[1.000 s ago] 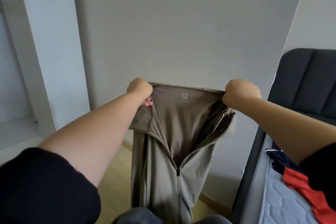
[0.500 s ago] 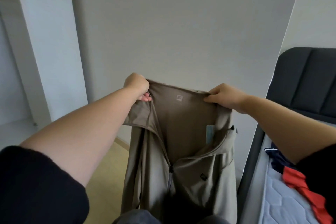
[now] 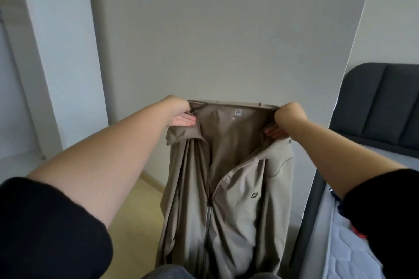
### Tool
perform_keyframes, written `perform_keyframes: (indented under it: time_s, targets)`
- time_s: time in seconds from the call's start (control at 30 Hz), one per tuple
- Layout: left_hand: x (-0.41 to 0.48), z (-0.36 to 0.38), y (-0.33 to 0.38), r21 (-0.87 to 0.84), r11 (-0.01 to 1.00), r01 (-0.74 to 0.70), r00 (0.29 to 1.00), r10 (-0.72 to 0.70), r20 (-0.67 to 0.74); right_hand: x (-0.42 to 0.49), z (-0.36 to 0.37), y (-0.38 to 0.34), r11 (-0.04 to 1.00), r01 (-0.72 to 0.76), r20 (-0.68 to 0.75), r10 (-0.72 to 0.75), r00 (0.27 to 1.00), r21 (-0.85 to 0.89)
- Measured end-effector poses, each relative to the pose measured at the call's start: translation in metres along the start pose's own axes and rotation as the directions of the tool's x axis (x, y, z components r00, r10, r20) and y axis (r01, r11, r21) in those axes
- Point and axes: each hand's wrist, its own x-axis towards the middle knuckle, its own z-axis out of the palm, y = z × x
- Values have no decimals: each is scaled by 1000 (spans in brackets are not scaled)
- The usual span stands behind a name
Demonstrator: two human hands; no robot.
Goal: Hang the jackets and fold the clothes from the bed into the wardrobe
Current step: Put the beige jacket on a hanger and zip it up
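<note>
Between the wardrobe (image 3: 56,70) and the bed (image 3: 353,244), a beige jacket (image 3: 229,188) hangs in the air in front of a plain grey wall (image 3: 215,29), held up by both hands at its collar. Left hand (image 3: 181,113) grips the collar end nearer the wardrobe, fingers curled into the fabric; right hand (image 3: 288,118) grips the collar end nearer the bed in the same clenched manner, fingertips showing below the collar edge. Collar is stretched roughly level between the two grips, and the body of the jacket drops straight down from it, so the long axis runs vertically, away from the hands toward the floor (image 3: 136,222). Zip (image 3: 209,206) is part open at the chest, closed lower down; the inside of the back panel faces the camera at the top. A small dark logo (image 3: 255,195) sits on the chest panel on the bed side. Wardrobe lies off the left-hand side of the jacket, its white upright panel and open interior visible; the left hand is judged the nearer one to it. No hanger is visible. Judgement: the garment is spread ready for hanging, and the coming move turns on carrying it sideways toward the wardrobe. Other clothes (image 3: 356,229) remain on the bed, mostly hidden by the right sleeve.
</note>
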Motion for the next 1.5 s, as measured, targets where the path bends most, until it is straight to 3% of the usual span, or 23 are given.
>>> perform_keyframes:
  time_s: [0.07,0.13,0.17,0.23,0.3,0.43,0.57,0.77,1.0,1.17,1.33,1.5]
  targets:
    - [1,2,-1,-21,1000,-16,1000,17,7,-1,1,0,996,-79,167,85,982,-40]
    - [2,2,-7,105,992,-71,998,70,9,-4,0,1,995,-67,199,80,977,-71]
    - [4,2,-10,208,972,-109,994,112,-3,-4,-1,0,996,-34,176,47,983,-78]
    - [8,0,-16,535,823,-192,961,267,-66,-4,-4,3,979,45,91,-27,995,-200]
    - [8,0,-17,678,704,-210,907,399,-133,-6,-6,6,945,106,-47,-126,991,-308]
    - [2,18,9,494,812,-312,844,476,-249,-12,-20,0,945,231,-248,-287,925,-232]
    - [-21,48,60,365,844,-392,779,516,-357,-23,-57,-26,939,249,-387,-326,863,-237]
    - [-81,84,128,269,801,-534,738,598,-315,-62,-133,-57,920,240,-566,-381,731,-310]
    - [-164,120,174,184,726,-663,679,686,-261,-122,-207,-76,914,269,-699,-405,590,-302]
    - [-208,154,192,141,679,-720,632,726,-271,-155,-263,-75,882,257,-757,-471,453,-395]
    - [-227,205,186,60,689,-722,670,718,-187,-164,-295,-42,854,191,-775,-519,360,-483]
    - [-198,283,145,18,778,-628,778,628,13,-139,-309,42,883,49,-792,-442,421,-467]
